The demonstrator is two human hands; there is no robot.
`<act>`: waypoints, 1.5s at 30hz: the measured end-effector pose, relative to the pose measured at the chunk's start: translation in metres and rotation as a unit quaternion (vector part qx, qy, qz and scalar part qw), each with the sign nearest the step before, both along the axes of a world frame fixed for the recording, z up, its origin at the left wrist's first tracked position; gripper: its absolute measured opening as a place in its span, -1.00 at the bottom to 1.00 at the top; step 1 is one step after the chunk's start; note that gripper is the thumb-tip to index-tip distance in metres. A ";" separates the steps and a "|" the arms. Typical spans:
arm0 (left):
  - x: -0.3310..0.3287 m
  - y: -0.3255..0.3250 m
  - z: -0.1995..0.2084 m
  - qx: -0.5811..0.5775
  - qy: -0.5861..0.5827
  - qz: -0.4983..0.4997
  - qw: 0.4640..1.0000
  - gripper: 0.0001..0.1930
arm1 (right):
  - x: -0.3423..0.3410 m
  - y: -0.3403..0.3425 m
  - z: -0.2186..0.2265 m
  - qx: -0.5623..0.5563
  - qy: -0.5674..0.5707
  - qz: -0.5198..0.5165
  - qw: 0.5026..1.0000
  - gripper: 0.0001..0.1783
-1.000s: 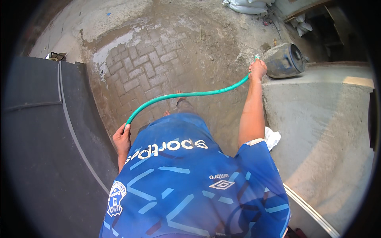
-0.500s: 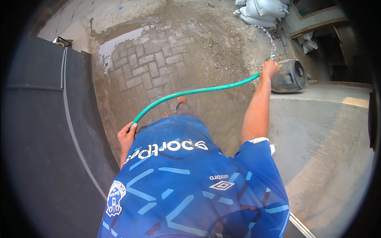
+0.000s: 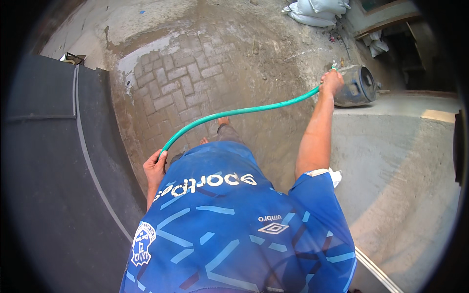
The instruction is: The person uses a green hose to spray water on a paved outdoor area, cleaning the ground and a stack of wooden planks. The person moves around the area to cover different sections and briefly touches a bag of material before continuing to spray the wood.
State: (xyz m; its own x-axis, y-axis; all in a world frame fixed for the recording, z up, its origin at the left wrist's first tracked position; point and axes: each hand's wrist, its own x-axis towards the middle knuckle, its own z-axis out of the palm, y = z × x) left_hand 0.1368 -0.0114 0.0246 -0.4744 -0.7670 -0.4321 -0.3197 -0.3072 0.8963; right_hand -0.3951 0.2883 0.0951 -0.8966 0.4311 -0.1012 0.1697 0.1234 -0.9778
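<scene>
A green garden hose (image 3: 239,111) runs in a shallow S-curve between my two hands, across the front of my blue shirt. My right hand (image 3: 331,82), arm stretched forward, is closed around the hose close to its outlet end. A little water shows just past that end. By my left hip, my left hand (image 3: 155,168) is closed on the hose farther back. Beyond it, the rest of the hose is hidden by my body.
Wet, muddy paving blocks (image 3: 178,85) lie ahead of my bare feet. A dirty barrel (image 3: 354,87) lies on its side just right of my right hand. White sacks (image 3: 315,10) are piled at the far right. A dark metal panel (image 3: 41,161) stands to my left, a concrete ledge (image 3: 391,156) to my right.
The water stream that reached toward the sacks now shows only as a short splash near the hose end. Both hands keep their grip, almost unmoved. The view has shifted slightly.
</scene>
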 end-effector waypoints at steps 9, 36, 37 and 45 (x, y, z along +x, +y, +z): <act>0.018 -0.003 -0.005 -0.018 -0.018 0.033 0.999 -0.75 | -0.012 -0.017 -0.032 0.018 -0.008 0.086 0.996 -0.79; 0.064 -0.026 0.005 -0.095 -0.079 0.117 0.985 -0.74 | 0.094 -0.102 -0.155 0.195 -0.217 0.391 0.873 -0.84; 0.064 -0.027 0.005 -0.088 -0.086 0.116 0.986 -0.74 | 0.087 -0.104 -0.179 0.222 -0.194 0.424 0.856 -0.84; 0.068 0.007 -0.010 -0.060 -0.137 0.157 0.976 -0.78 | 0.048 -0.204 -0.136 0.219 -0.127 0.529 0.810 -0.72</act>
